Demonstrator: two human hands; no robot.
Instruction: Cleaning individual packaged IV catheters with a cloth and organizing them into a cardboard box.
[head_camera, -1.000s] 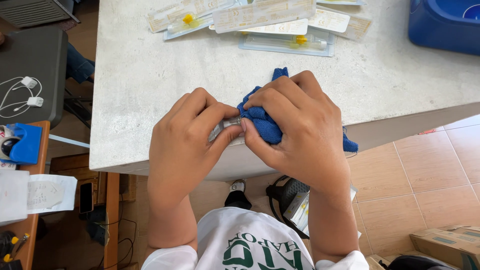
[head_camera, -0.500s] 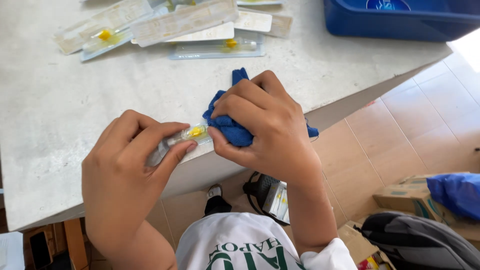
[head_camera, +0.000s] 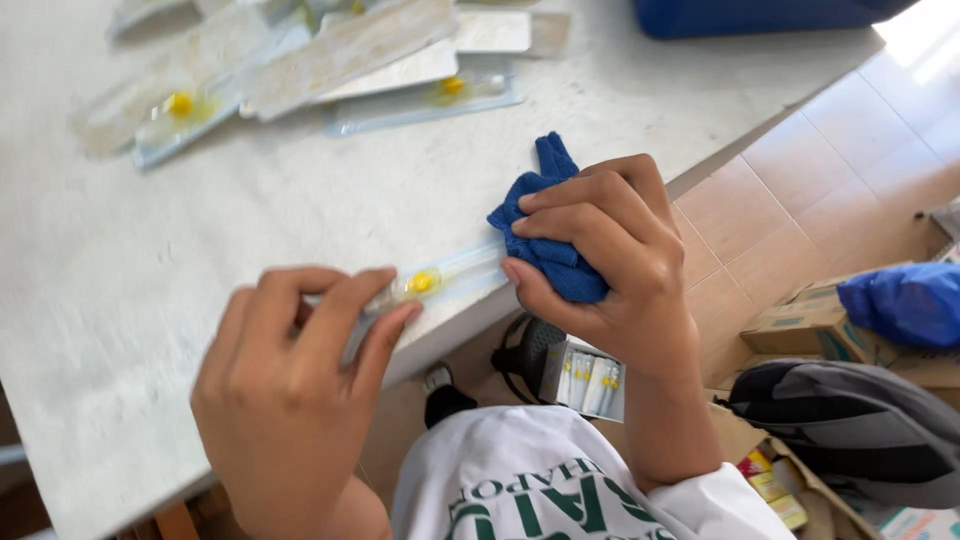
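Note:
My left hand (head_camera: 290, 395) pinches one end of a long clear sealed packet (head_camera: 440, 280) with a small yellow part inside, held over the near edge of the white table (head_camera: 120, 330). My right hand (head_camera: 600, 265) grips a crumpled blue cloth (head_camera: 545, 225) and presses it against the packet's other end. The packet stretches between the two hands, roughly level.
Several similar clear packets with yellow parts (head_camera: 300, 70) lie piled at the far side of the table. A blue bin (head_camera: 760, 15) stands at the far right. On the tiled floor are a grey bag (head_camera: 860, 430), cardboard boxes (head_camera: 800, 325), and a blue bag (head_camera: 905, 300).
My left hand has pulled away to the left, drawing the packet out from the cloth so more of it shows. The view has shifted right and closer.

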